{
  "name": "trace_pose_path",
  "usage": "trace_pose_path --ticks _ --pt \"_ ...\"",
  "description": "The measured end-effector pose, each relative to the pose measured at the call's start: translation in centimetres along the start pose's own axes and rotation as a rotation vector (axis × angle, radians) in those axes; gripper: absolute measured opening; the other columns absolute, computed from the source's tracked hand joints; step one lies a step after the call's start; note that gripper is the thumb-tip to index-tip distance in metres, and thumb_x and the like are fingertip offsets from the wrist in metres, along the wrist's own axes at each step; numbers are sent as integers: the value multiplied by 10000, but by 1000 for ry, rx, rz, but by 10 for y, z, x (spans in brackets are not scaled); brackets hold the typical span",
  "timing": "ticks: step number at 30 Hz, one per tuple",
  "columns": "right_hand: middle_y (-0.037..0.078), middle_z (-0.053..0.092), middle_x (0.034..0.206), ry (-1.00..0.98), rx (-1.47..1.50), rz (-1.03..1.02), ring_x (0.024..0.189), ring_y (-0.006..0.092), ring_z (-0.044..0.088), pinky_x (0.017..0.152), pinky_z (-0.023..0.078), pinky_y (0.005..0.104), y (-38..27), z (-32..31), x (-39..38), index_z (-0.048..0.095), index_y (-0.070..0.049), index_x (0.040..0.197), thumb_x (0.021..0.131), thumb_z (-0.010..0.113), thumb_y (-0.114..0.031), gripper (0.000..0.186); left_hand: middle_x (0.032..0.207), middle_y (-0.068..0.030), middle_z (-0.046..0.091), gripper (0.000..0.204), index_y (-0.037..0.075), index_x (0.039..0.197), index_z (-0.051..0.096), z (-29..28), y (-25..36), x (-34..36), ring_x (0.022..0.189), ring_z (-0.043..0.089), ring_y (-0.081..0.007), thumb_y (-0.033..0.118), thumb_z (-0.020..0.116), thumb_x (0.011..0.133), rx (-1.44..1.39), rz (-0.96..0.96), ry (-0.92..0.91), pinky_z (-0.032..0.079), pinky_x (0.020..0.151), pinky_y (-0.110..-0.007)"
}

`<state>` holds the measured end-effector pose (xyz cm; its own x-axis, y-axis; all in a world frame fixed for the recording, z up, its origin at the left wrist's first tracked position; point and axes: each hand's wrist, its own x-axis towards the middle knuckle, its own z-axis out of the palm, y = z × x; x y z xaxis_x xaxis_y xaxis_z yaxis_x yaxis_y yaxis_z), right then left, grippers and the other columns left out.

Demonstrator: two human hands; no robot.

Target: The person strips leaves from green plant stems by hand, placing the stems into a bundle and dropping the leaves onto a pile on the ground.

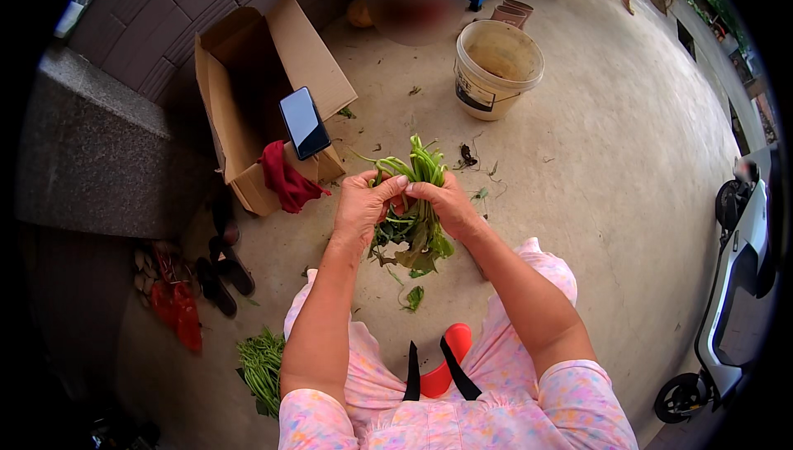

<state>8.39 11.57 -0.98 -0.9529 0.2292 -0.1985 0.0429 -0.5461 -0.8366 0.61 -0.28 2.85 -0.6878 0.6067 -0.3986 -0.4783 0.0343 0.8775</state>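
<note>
Both hands meet at the middle of the view, over the concrete floor (595, 169). Left hand (361, 202) is clenched around a bunch of green stalks (417, 202), thumb on top, fingers wrapped round the stems. Right hand (444, 201) grasps the same bunch from the other side, fingertips touching the left hand's. Stem ends stick up above the hands, leaves hang down below them. Bunch is held in the air above the person's knees, not resting on anything.

Loose green leaf bits (413, 297) lie on the floor just below the bunch. Second pile of greens (263, 363) lies on the floor by the left elbow. Red stool (446, 359) shows between the legs, with black straps across it.

Open cardboard box (248, 95) lies on its side at upper left, a phone (304, 122) propped against it and a red cloth (287, 179) draped at its lower edge. Dirty white bucket (496, 70) stands well apart beyond the hands. Dark sandals (225, 272) sit near the wall at left, beside a red bag (178, 310). White scooter (735, 301) is parked at the right edge.
</note>
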Motion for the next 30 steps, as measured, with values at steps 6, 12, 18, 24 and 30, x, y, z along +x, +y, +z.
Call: trace_pose_path --ticks 6,12,18,24,30 --pt "44 527 594 139 165 120 459 130 497 431 428 278 -10 -1 0 536 -19 739 741 583 -113 105 572 30 484 129 31 798 585 -10 -10 7 451 410 -53 156 613 782 -50 -32 -46 302 390 -187" --pt "63 540 592 185 217 152 464 139 510 432 437 282 -14 -9 2 532 -6 717 727 595 -89 104 709 -13 519 145 16 889 566 -12 -12 9 571 469 -97 142 511 845 -207 -36 -104 377 497 -235" --pt "109 573 644 199 211 182 530 185 570 489 494 284 -12 -3 0 527 30 788 719 586 -48 119 759 -33 519 116 17 915 533 -15 -18 12 597 483 -136 100 499 841 -286 -37 -17 398 535 -272" --pt "158 596 764 149 201 216 589 217 598 543 508 313 -11 -3 2 494 39 862 745 545 -45 152 760 -29 517 47 35 844 503 -12 -26 17 627 505 -141 78 514 828 -262 41 71 411 560 -280" --pt "130 590 801 203 240 190 653 203 599 578 511 310 2 1 1 514 38 884 755 538 -44 155 719 -7 506 91 55 810 490 11 -26 8 623 496 -97 121 460 865 -117 83 136 413 496 -254"
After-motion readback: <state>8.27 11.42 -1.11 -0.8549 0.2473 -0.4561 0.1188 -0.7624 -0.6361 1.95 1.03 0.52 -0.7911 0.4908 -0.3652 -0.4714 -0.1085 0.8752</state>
